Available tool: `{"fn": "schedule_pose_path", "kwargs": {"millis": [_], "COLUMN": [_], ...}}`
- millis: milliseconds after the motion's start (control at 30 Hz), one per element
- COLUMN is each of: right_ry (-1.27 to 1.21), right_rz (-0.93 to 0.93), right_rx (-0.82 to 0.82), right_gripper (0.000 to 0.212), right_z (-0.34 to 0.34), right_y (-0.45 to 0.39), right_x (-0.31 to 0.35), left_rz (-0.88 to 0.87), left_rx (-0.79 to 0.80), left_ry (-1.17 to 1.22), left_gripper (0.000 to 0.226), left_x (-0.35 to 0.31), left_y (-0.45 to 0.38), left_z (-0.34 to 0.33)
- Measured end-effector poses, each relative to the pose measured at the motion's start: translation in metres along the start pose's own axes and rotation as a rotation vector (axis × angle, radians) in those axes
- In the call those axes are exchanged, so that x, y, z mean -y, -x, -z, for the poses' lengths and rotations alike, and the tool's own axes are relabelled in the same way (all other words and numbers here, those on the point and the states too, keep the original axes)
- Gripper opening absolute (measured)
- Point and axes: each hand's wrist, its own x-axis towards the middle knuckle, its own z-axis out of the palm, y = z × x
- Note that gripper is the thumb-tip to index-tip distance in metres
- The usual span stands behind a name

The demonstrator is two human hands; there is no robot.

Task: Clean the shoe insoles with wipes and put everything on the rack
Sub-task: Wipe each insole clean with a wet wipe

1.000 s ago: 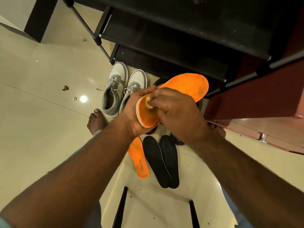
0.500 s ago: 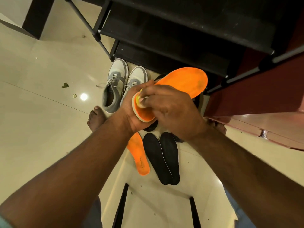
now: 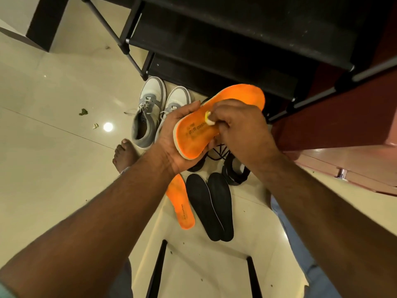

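My left hand (image 3: 171, 136) grips the heel end of an orange insole (image 3: 236, 97) held above the floor, its toe end pointing toward the black shoe rack (image 3: 225, 39). My right hand (image 3: 242, 127) pinches a small yellowish-white wipe (image 3: 208, 119) and presses it on the middle of that insole. A second orange insole (image 3: 181, 207) lies on the floor below, partly under my left forearm. Two black insoles (image 3: 212, 207) lie side by side to its right.
A grey and white pair of sneakers (image 3: 150, 112) stands on the floor before the rack. Black shoes with laces (image 3: 234, 171) sit under my hands. A reddish cabinet (image 3: 343, 130) is at right. My bare foot (image 3: 124, 153) and black stool legs (image 3: 159, 269) are near.
My right hand with the wipe slid from the heel toward the middle of the held insole, uncovering the printed heel area. The left hand kept its grip.
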Motion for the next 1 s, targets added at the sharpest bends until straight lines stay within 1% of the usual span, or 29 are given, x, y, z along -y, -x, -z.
{"fn": "schedule_pose_path", "kwargs": {"millis": [33, 100, 167, 200, 233, 300, 367, 433, 500, 567, 633, 700, 733, 800, 900, 933, 967, 1000], "right_ry": [-0.019, -0.128, -0.219, -0.224, -0.205, -0.152, -0.101, -0.108, -0.2, -0.244, -0.208, -0.113, -0.065, -0.052, -0.209, -0.225, -0.218, -0.192], "right_rz": [0.052, 0.221, 0.321, 0.322, 0.288, 0.158, 0.106, 0.178, 0.268, 0.303, 0.215, 0.072, 0.039, 0.089, 0.233, 0.249, 0.222, 0.15], "right_rx": [0.014, 0.093, 0.188, 0.215, 0.215, 0.185, 0.179, 0.194, 0.233, 0.272, 0.269, 0.255, 0.255, 0.239, 0.244, 0.249, 0.238, 0.199], "right_gripper": [0.02, 0.019, 0.018, 0.017, 0.017, 0.016, 0.015, 0.016, 0.015, 0.013, 0.013, 0.016, 0.018, 0.017, 0.016, 0.015, 0.014, 0.015], "right_z": [0.0, -0.004, -0.006, -0.006, -0.006, -0.003, -0.002, -0.002, -0.001, 0.0, -0.001, 0.0, 0.001, 0.003, 0.006, 0.005, 0.004, 0.002], "right_y": [0.001, 0.005, 0.009, 0.008, 0.005, 0.0, 0.0, 0.002, 0.005, 0.005, 0.001, -0.003, -0.003, 0.0, 0.003, 0.003, 0.001, -0.001], "right_x": [0.005, 0.023, 0.035, 0.032, 0.024, 0.003, -0.006, 0.005, 0.025, 0.032, 0.02, -0.001, -0.007, -0.001, 0.028, 0.028, 0.024, 0.014], "left_rz": [0.005, -0.014, -0.093, -0.099, -0.07, -0.038, -0.053, -0.048, -0.052, -0.055, -0.06, -0.05, -0.055, -0.044, -0.036, -0.038, -0.039, -0.046], "left_rx": [-0.013, -0.001, -0.013, -0.018, -0.016, -0.029, -0.039, -0.019, -0.009, -0.025, -0.028, -0.03, -0.031, -0.003, 0.041, 0.038, 0.03, 0.013], "left_ry": [0.013, 0.038, 0.031, 0.043, 0.067, 0.078, 0.087, 0.115, 0.117, 0.12, 0.137, 0.133, 0.119, 0.111, 0.124, 0.124, 0.128, 0.13], "left_gripper": [0.049, 0.062, 0.07, 0.067, 0.061, 0.048, 0.046, 0.052, 0.063, 0.066, 0.057, 0.048, 0.045, 0.044, 0.057, 0.06, 0.058, 0.052], "left_x": [0.0, -0.003, -0.007, -0.009, -0.009, -0.008, -0.007, -0.007, -0.011, -0.013, -0.011, -0.006, -0.004, -0.004, -0.007, -0.008, -0.007, -0.006], "left_y": [0.0, 0.0, 0.001, 0.0, -0.001, 0.001, 0.0, 0.0, -0.001, -0.002, -0.001, -0.001, -0.001, -0.001, 0.0, 0.001, 0.0, 0.0], "left_z": [-0.001, 0.0, 0.002, 0.004, 0.005, 0.003, 0.004, 0.004, 0.008, 0.012, 0.01, 0.006, 0.005, 0.003, 0.004, 0.004, 0.005, 0.004]}}
